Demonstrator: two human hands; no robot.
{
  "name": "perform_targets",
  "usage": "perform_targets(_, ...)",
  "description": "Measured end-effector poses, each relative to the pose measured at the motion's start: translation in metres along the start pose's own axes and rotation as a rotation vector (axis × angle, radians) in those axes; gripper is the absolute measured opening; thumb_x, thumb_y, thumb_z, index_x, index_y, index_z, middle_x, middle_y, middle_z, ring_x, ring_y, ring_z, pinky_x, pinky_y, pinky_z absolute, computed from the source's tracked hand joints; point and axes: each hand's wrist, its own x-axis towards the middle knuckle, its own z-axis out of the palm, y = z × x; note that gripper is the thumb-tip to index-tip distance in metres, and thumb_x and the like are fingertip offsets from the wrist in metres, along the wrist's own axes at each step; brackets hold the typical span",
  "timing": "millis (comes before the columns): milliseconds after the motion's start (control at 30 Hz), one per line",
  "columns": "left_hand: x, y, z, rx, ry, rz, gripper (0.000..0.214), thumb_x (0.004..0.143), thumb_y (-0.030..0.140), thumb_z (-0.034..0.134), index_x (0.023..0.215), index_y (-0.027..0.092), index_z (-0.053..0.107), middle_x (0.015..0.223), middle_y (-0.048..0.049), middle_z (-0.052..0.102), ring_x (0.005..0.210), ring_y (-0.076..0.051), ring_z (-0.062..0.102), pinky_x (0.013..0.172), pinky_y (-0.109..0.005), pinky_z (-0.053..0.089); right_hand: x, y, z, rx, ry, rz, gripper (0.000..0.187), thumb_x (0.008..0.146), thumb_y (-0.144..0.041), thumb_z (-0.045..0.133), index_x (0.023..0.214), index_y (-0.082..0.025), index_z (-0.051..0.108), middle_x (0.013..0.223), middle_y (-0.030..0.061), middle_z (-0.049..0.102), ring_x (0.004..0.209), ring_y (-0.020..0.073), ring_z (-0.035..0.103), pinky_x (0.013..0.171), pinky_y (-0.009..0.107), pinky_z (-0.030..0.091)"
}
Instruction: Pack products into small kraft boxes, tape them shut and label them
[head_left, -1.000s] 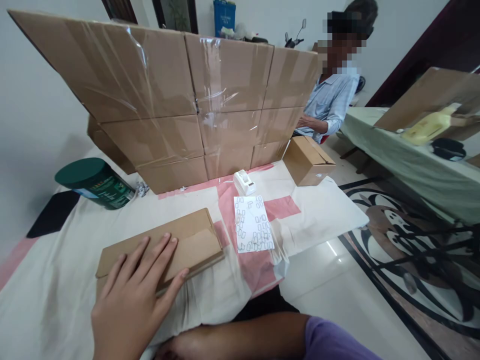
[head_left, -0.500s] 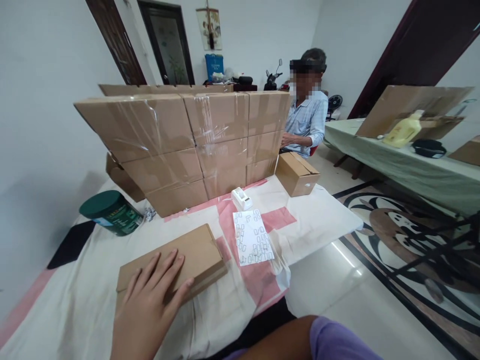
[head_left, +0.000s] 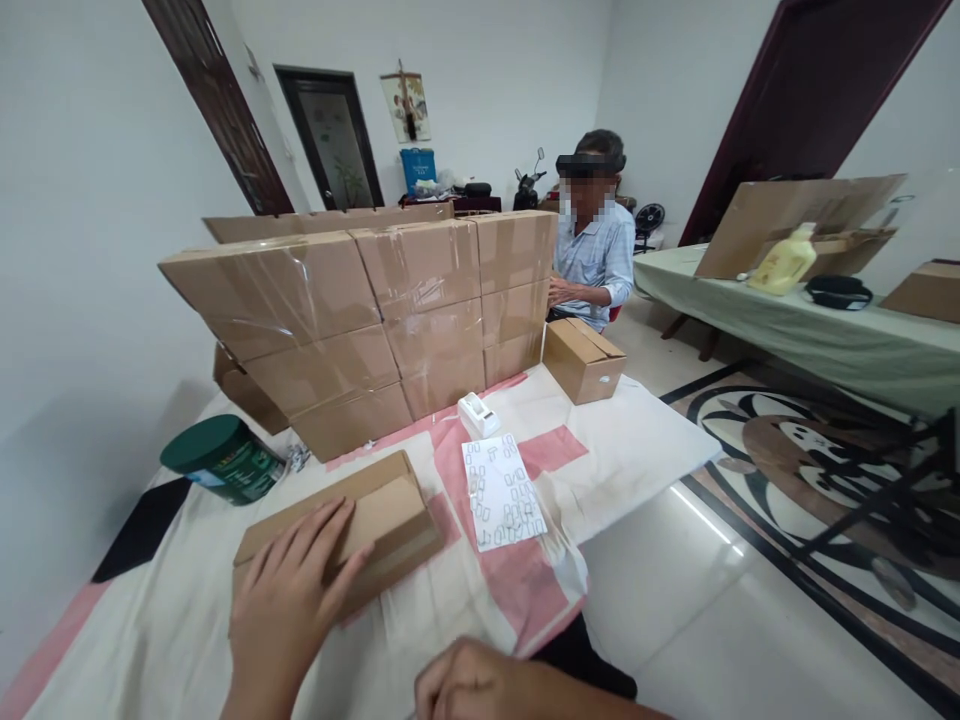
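Observation:
My left hand (head_left: pixel 289 585) lies palm down on top of a closed brown cardboard box (head_left: pixel 390 505), its fingers stretched out. The box rests on the cloth-covered table in front of me. At the bottom edge my right hand (head_left: pixel 469 680) has its fingers curled closed, and whatever may be inside them is hidden. To the right of the box lies a white sheet (head_left: pixel 489 520) with small drawn rectangles. A white tape dispenser (head_left: pixel 478 415) stands just behind that sheet.
A taped stack of several cardboard boxes (head_left: pixel 330 300) walls off the table's back. A dark green tub (head_left: pixel 225 460) stands left, a smaller box (head_left: pixel 585 360) at the back right. Beyond sits a person (head_left: pixel 600 255). A second table (head_left: pixel 757 335) bears a yellow bottle (head_left: pixel 784 262).
My right hand has come into view at the bottom, where only the arm and purple sleeve showed. My left hand stays on the box. The view has tilted up slightly.

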Motion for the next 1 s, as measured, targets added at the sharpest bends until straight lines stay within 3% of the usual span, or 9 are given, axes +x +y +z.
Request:
perform_targets(133,0.023,0.006,-0.011,0.045,0.176,-0.066,0.027,0.094,0.042,0.061,0.112,0.023,0.069,0.123,-0.0096,0.074,0.117,-0.035,0.065,0.099,-0.048,0.041,-0.004,-0.022,-0.057,-0.085,0.327,-0.36,0.074,0.095,-0.076,0.033,0.08,-0.018,0.077,0.099,0.011,0.069,0.088,0.0238,0.065,0.087,0.039,0.05)
perform_targets(233,0.045,0.047,-0.021,-0.092,0.465,-0.066,0.013,0.082,0.021,0.076,0.091,0.022,0.067,0.097,-0.0054,0.078,0.101,-0.028,0.069,0.095,-0.043,0.046,0.0,-0.036,-0.121,-0.021,0.657,-0.421,0.072,0.098,-0.073,0.024,0.089,-0.023,0.076,0.095,0.0109,0.07,0.106,0.0323,0.066,0.103,0.05,0.044)
perform_targets(300,0.065,0.089,-0.01,-0.374,0.466,-0.011,0.017,0.081,0.013,0.075,0.092,0.022,0.065,0.088,-0.0025,0.075,0.09,-0.022,0.07,0.089,-0.037,0.051,0.008,-0.037,-0.167,-0.02,0.847,-0.351,0.07,0.097,-0.074,0.022,0.087,-0.024,0.07,0.095,0.0106,0.07,0.112,0.0341,0.065,0.106,0.052,0.043)
perform_targets(400,0.106,0.147,0.044,-0.709,0.276,-0.1,0.021,0.089,0.011,0.062,0.106,0.024,0.064,0.102,-0.0036,0.075,0.101,-0.019,0.07,0.094,-0.033,0.052,0.03,-0.028,-0.232,-0.066,1.078,-0.274,0.057,0.097,-0.071,0.028,0.115,-0.027,0.06,0.119,0.0088,0.064,0.11,0.0296,0.069,0.101,0.047,0.048)
perform_targets(533,0.16,0.173,0.15,-0.799,-0.124,-0.567,0.068,0.082,0.011,0.059,0.148,0.019,0.043,0.154,-0.0142,0.051,0.151,-0.028,0.038,0.122,-0.045,0.035,0.064,-0.012,-0.293,-0.211,1.124,-0.086,0.059,0.099,-0.066,0.023,0.14,-0.028,0.042,0.124,0.0088,0.057,0.083,0.0223,0.075,0.086,0.042,0.053)
perform_targets(600,0.173,0.167,0.19,-0.784,-0.208,-0.623,0.085,0.077,0.015,0.065,0.155,0.016,0.033,0.161,-0.0172,0.043,0.155,-0.035,0.029,0.124,-0.052,0.029,0.076,-0.005,-0.31,-0.233,1.103,-0.024,0.061,0.098,-0.066,0.031,0.142,-0.025,0.041,0.121,0.0095,0.058,0.071,0.0201,0.072,0.079,0.04,0.054)
perform_targets(700,0.175,0.154,0.222,-0.769,-0.226,-0.62,0.095,0.077,0.026,0.07,0.16,0.017,0.024,0.161,-0.0161,0.042,0.152,-0.035,0.034,0.124,-0.053,0.027,0.082,0.001,-0.318,-0.298,1.064,0.014,0.062,0.098,-0.066,0.039,0.142,-0.023,0.044,0.119,0.0096,0.061,0.067,0.0184,0.069,0.076,0.038,0.053)
perform_targets(833,0.168,0.149,0.235,-0.763,-0.187,-0.577,0.098,0.078,0.035,0.073,0.16,0.015,0.024,0.155,-0.0154,0.048,0.145,-0.033,0.039,0.123,-0.047,0.029,0.08,0.003,-0.307,-0.387,0.992,0.018,0.058,0.1,-0.064,0.039,0.141,-0.025,0.048,0.117,0.0081,0.065,0.072,0.0182,0.068,0.077,0.036,0.054)
perform_targets(1000,0.166,0.151,0.239,-0.815,-0.193,-0.586,0.101,0.079,0.031,0.07,0.162,0.017,0.015,0.156,-0.015,0.046,0.146,-0.033,0.036,0.121,-0.048,0.032,0.082,0.001,-0.295,0.055,1.105,0.013,0.052,0.097,-0.066,0.043,0.125,-0.025,0.054,0.104,0.0036,0.064,0.069,0.0181,0.069,0.066,0.032,0.053)
